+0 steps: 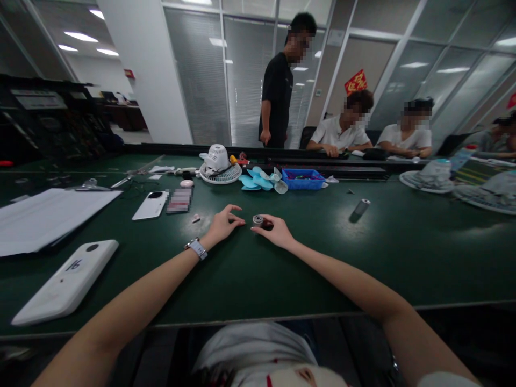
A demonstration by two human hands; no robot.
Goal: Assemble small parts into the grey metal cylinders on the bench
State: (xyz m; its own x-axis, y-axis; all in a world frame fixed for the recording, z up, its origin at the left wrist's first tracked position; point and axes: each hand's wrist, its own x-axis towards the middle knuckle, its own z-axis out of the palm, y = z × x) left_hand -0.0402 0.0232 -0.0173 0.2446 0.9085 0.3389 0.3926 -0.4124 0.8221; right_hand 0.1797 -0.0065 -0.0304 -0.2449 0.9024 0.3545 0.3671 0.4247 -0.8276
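My right hand point(276, 231) grips a small metal cylinder point(258, 220) between thumb and fingers, its round end facing up, just above or on the green table. Just left of it, my left hand point(224, 223) has its fingers apart and holds nothing; its fingertips point toward the cylinder without touching it. A watch point(196, 249) is on the left wrist. Another silver cylinder point(360, 209) lies farther right on the table. Some tiny pinkish pieces point(195, 219) lie left of my left hand.
A white fan head with grille point(220, 172), light-blue fan blades point(258, 180) and a blue bin point(303, 179) line the back. At left are a white phone point(150, 205), paper sheets point(44, 217) and a white casing point(68, 282). Several people are across the table.
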